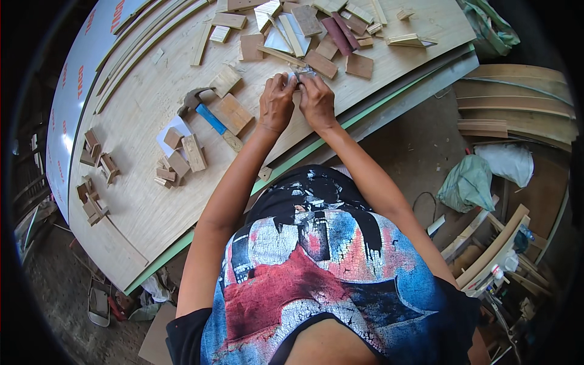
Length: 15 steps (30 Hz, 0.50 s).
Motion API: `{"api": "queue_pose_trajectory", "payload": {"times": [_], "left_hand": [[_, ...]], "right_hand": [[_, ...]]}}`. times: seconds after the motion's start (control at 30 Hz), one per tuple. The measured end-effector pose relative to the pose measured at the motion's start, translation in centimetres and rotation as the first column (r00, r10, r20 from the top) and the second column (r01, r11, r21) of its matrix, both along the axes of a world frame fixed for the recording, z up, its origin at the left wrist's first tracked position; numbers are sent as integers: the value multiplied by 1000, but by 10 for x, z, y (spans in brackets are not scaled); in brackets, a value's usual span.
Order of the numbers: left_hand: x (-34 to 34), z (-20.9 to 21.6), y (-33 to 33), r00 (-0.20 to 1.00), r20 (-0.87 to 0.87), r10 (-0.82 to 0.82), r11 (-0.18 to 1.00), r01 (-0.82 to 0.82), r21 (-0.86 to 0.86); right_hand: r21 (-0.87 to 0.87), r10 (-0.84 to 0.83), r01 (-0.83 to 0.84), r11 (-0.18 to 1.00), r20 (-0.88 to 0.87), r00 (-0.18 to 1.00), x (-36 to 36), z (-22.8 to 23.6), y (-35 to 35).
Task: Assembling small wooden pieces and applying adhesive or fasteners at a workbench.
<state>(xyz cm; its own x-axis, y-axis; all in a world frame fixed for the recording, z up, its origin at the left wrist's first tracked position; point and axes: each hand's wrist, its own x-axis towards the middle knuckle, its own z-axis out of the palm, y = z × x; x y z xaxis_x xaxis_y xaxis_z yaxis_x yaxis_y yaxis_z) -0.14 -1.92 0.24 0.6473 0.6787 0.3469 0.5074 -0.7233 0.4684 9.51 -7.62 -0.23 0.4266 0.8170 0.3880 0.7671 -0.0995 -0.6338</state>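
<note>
A small shiny thing (304, 73) is held to the right of the blue-gripped claw hammer (212, 120). It is pinched by the fingertips of the left hand (277, 104) and the right hand (317, 102), set close together; what it is cannot be told. A flat wood block (235, 114) is laid just beside the hammer, on its right. Small wood blocks (194, 152) are heaped near the hammer's lower left. Two dark red rolls (336, 35) are seen well up and right of the hammer.

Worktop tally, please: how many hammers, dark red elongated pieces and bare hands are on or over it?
Hammer: 1
Dark red elongated pieces: 2
Bare hands: 2, left hand and right hand
Total: 5
</note>
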Motion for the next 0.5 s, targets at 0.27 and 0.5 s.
{"api": "queue_pose_trajectory", "payload": {"times": [0.27,0.5], "left_hand": [[1,0,0,1000,28,4,1000,-4,2],[2,1,1,1000,6,-3,1000,3,8]], "right_hand": [[-39,26,-24,999,40,999,1,4,-4],[-83,5,5,997,119,993,-2,2,5]]}}
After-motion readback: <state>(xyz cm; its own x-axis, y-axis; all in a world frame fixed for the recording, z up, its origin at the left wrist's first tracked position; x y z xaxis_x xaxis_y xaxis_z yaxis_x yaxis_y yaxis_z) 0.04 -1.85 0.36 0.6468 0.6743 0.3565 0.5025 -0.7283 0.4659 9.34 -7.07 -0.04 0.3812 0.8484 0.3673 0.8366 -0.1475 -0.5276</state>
